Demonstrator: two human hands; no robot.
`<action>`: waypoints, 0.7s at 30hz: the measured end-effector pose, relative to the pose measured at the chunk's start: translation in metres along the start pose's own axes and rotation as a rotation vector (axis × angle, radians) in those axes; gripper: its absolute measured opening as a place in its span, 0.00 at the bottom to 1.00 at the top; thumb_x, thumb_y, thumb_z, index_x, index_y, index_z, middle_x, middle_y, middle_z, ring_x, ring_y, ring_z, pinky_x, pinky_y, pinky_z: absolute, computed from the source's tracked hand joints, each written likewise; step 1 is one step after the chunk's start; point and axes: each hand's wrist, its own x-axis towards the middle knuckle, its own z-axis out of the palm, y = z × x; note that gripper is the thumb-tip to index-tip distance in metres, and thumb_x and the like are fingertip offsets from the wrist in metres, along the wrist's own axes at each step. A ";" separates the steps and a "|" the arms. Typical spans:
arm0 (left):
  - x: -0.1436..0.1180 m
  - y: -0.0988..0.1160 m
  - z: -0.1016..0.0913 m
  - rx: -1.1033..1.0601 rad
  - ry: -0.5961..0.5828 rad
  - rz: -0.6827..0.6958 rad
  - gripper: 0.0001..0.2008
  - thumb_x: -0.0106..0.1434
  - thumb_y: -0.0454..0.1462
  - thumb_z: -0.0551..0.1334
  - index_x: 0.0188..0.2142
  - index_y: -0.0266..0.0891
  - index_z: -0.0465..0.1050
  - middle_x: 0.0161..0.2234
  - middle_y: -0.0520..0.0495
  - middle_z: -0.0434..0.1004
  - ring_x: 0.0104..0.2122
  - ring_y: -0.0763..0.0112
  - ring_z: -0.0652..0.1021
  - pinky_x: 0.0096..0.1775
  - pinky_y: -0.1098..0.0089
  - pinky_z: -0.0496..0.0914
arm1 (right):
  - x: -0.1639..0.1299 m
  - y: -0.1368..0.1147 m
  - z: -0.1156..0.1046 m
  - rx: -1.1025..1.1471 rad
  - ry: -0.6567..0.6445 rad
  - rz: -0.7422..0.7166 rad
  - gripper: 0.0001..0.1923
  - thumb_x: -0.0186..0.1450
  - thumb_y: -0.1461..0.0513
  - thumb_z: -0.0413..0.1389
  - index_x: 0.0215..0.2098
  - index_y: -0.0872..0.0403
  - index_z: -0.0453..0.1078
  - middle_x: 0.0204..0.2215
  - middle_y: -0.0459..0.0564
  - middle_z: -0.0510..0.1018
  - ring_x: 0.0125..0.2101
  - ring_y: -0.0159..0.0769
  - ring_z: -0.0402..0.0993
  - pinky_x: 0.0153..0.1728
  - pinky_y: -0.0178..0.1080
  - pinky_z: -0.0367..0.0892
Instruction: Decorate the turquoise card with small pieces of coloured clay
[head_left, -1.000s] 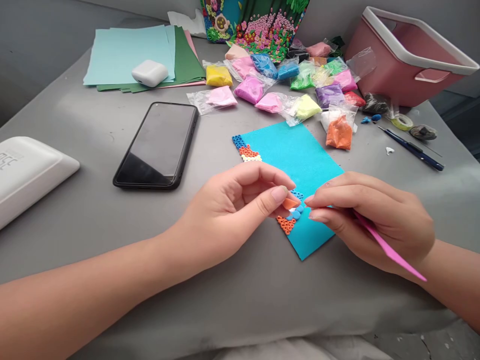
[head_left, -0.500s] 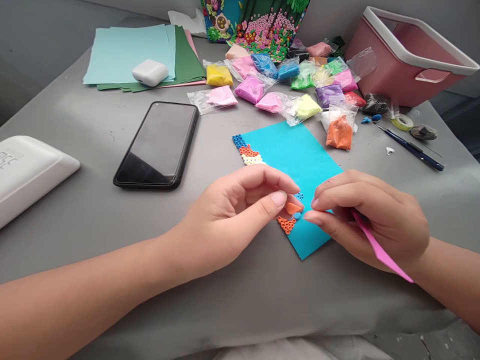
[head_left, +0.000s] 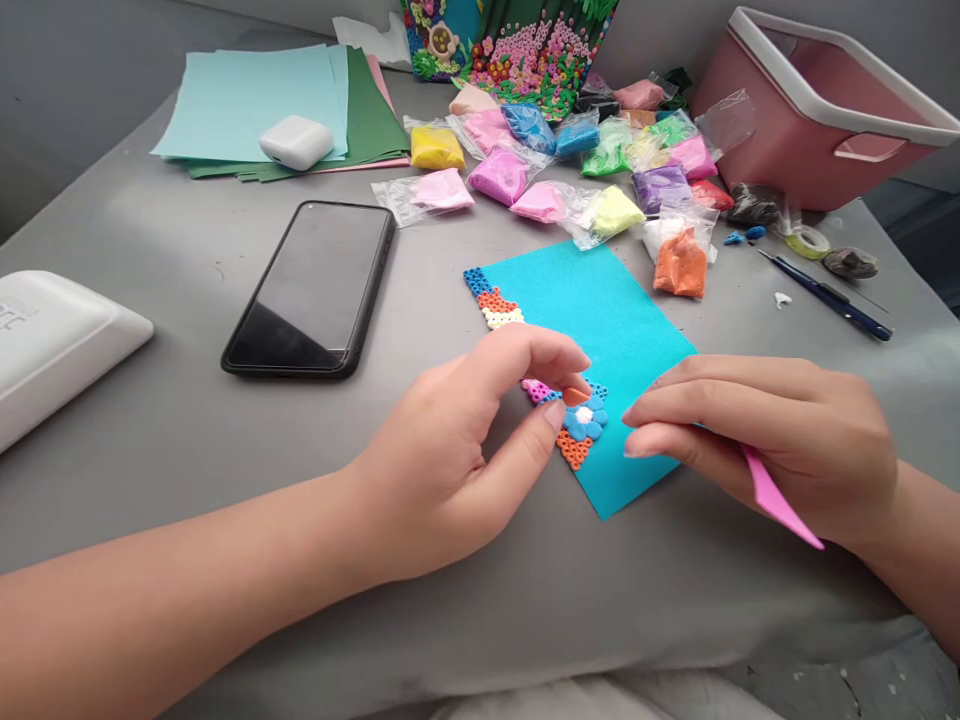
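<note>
A small orange clay piece [head_left: 576, 397] is pinched between the thumb and forefinger of the left hand [head_left: 457, 450], right at the near-left edge of the blue felt sheet [head_left: 600, 330] that lies flat on the grey tabletop [head_left: 187, 420]. Just beside the piece, on the sheet, sits a blue clay flower [head_left: 586, 419] with a white centre, with an orange dotted patch [head_left: 574, 450] below it and a pink dotted bit [head_left: 534, 390] to its left. More dotted clay (blue, orange, cream) [head_left: 491, 300] lines the sheet's far-left corner.

The right hand [head_left: 757, 440] rests on the sheet's near-right edge, its fingers closed around a pink tool [head_left: 780, 505] whose flat end sticks out toward the wrist; its fingertips lie close to the flower but apart from it.

Beyond the sheet lies a spread of clay bags [head_left: 600, 170] in many colours, an orange one [head_left: 679, 265] nearest the sheet's far-right corner. Behind them stands a clay flower picture [head_left: 532, 50]. Right of the sheet are a pink bin [head_left: 817, 120], a roll of tape [head_left: 806, 240] and a dark blue tool [head_left: 825, 295]. Left of the sheet lies a black phone [head_left: 311, 290]; farther left is a white tray [head_left: 52, 340], and beyond the phone a stack of paper sheets [head_left: 255, 100] carries a white earbud case [head_left: 296, 142].
</note>
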 end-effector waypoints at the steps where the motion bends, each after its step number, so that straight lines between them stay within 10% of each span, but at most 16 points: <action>1: 0.000 -0.001 0.000 0.023 -0.013 -0.007 0.10 0.71 0.31 0.58 0.50 0.40 0.68 0.45 0.47 0.79 0.46 0.69 0.80 0.49 0.69 0.75 | 0.000 0.001 0.000 0.003 -0.005 0.002 0.03 0.70 0.63 0.63 0.37 0.50 0.74 0.25 0.45 0.77 0.23 0.31 0.74 0.25 0.34 0.71; 21: 0.001 -0.009 0.001 0.142 -0.029 0.050 0.12 0.70 0.28 0.56 0.50 0.37 0.69 0.45 0.49 0.79 0.44 0.75 0.80 0.46 0.78 0.73 | -0.018 0.015 0.012 0.095 -0.225 0.051 0.13 0.75 0.64 0.55 0.53 0.45 0.77 0.45 0.48 0.77 0.29 0.26 0.73 0.29 0.31 0.68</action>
